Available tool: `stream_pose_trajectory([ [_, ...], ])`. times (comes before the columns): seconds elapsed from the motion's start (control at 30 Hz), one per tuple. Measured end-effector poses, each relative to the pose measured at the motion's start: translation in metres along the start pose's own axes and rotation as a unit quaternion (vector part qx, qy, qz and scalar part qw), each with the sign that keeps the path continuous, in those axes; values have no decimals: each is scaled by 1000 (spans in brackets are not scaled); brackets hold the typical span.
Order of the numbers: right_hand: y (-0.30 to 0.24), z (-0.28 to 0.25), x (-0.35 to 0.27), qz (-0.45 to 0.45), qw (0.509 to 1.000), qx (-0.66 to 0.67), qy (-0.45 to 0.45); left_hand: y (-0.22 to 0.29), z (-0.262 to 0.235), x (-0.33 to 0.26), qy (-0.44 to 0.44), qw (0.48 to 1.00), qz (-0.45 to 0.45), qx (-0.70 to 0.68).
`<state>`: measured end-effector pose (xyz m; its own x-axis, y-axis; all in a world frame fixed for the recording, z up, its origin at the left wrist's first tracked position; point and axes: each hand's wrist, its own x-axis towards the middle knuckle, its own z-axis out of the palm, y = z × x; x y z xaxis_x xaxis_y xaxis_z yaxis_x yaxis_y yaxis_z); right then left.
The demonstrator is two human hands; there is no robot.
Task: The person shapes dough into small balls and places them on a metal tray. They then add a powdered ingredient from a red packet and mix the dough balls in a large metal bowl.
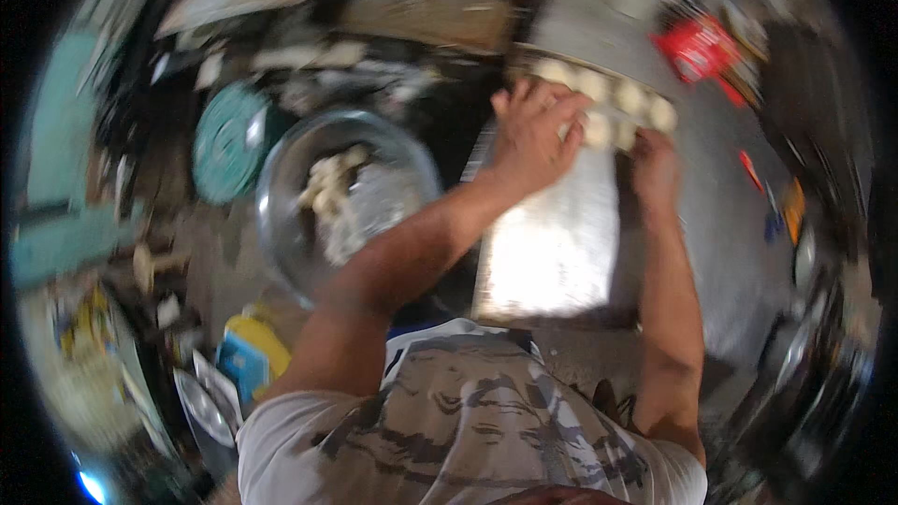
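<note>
The pale dough balls [617, 98] sit in a row along the far end of the shiny metal tray [552, 252], which lies on the counter [720, 224] straight ahead of you. Your left hand [533, 136] reaches across onto the row, fingers spread and laid over one ball near the middle; whether that grip has actually closed on it cannot be told through the blur. Your right hand [653, 168] rests just beside the row at the tray's right edge, fingers curled toward the nearest ball; its grip cannot be told either.

To the left of the tray stands a round metal bowl [281, 215] with lumps of dough [332, 192] in it. Further left lies a teal round lid [229, 140]. A red packet [700, 47] lies on the counter beyond the row, to its right. A yellow and blue container [248, 351] is near your left elbow.
</note>
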<state>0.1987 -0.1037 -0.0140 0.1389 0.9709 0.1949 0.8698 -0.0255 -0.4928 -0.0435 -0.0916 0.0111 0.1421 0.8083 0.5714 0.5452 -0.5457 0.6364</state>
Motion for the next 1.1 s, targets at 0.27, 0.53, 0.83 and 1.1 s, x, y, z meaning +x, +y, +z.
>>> stream_pose_trajectory([
  [0.27,-169,48,-34,-116,983,138,45,-200,-212,-274,84,872,-477,75],
  [0.53,-386,345,-106,-180,910,0,-373,-357,-272,-396,30,663,-726,182],
  [0.83,-356,530,-144,-143,945,-41,-291,-357,-298,-425,8,834,-552,17],
  [1.1,-328,453,-273,-267,874,14,-405,-292,-302,-444,-422,774,-439,175],
])
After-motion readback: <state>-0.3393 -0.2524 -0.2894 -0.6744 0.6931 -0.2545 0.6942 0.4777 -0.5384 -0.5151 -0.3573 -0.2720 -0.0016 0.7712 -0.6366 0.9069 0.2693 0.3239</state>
